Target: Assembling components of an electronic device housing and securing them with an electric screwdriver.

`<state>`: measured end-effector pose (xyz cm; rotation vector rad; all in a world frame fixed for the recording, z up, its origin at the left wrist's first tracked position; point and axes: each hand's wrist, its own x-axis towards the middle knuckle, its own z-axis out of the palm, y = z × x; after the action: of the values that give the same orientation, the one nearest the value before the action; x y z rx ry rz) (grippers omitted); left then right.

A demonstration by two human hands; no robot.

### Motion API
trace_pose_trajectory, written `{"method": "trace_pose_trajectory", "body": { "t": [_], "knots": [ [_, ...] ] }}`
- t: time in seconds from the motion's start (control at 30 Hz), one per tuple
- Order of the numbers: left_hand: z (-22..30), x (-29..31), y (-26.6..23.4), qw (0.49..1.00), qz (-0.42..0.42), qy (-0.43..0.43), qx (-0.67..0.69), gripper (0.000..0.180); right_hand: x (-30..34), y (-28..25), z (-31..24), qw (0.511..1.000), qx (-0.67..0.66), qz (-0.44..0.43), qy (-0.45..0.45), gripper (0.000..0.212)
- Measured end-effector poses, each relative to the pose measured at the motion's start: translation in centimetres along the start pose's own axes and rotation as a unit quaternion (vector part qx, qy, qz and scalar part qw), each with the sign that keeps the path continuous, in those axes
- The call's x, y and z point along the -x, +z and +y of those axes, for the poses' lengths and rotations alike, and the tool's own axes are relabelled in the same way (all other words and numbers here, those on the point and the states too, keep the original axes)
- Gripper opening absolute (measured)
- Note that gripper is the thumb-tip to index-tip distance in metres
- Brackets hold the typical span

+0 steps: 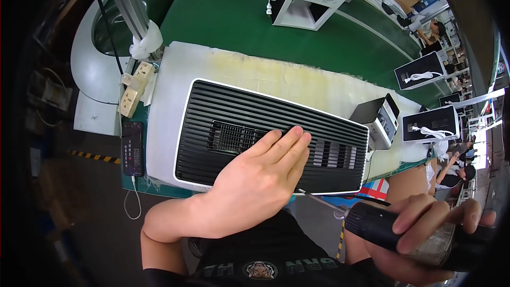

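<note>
A white-framed appliance with a black slatted face (pixel 319 125) lies on the padded bench, the slats facing up. My left hand (pixel 257 178) rests flat across its middle, fingers stretched out and pointing away to the right. Part of a small grille (pixel 226 137) shows beside those fingers. My right hand (pixel 430 223) is wrapped round a black electric screwdriver (pixel 372 226) at the lower right. Its thin shaft points left, the tip reaching the appliance's near edge. Whether the tip sits in a screw is too small to tell.
A foam pad (pixel 164 117) covers the bench. At its left are a power strip (pixel 136 89) and a phone (pixel 133 149) with a cable. A small dark-screened device (pixel 380 122) stands at the right. Beyond, a green conveyor (pixel 228 21) carries white appliances (pixel 319 0); people work far right.
</note>
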<state>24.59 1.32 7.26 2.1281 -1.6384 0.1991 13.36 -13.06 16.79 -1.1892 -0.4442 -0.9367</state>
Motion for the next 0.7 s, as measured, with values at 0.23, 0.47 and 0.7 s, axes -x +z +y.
{"method": "trace_pose_trajectory", "body": {
  "t": [0.23, 0.47, 0.7],
  "knots": [
    [-0.2, 0.1, 0.4, 1.0, 0.015, -0.015, 0.01, 0.057, 0.5, -0.7, 1.3, 0.983, 0.126, -0.136, 0.005, 0.047],
    [0.3, 0.0, 0.7, 0.999, 0.021, -0.03, -0.011, 0.052, 1.1, 1.0, 4.8, 0.983, 0.132, -0.031, -0.124, 0.08],
    [0.5, 0.5, 0.8, 0.999, 0.008, -0.034, -0.025, 0.059, 1.3, 3.1, 6.4, 0.988, 0.032, 0.026, -0.148, 0.056]
  ]
}}
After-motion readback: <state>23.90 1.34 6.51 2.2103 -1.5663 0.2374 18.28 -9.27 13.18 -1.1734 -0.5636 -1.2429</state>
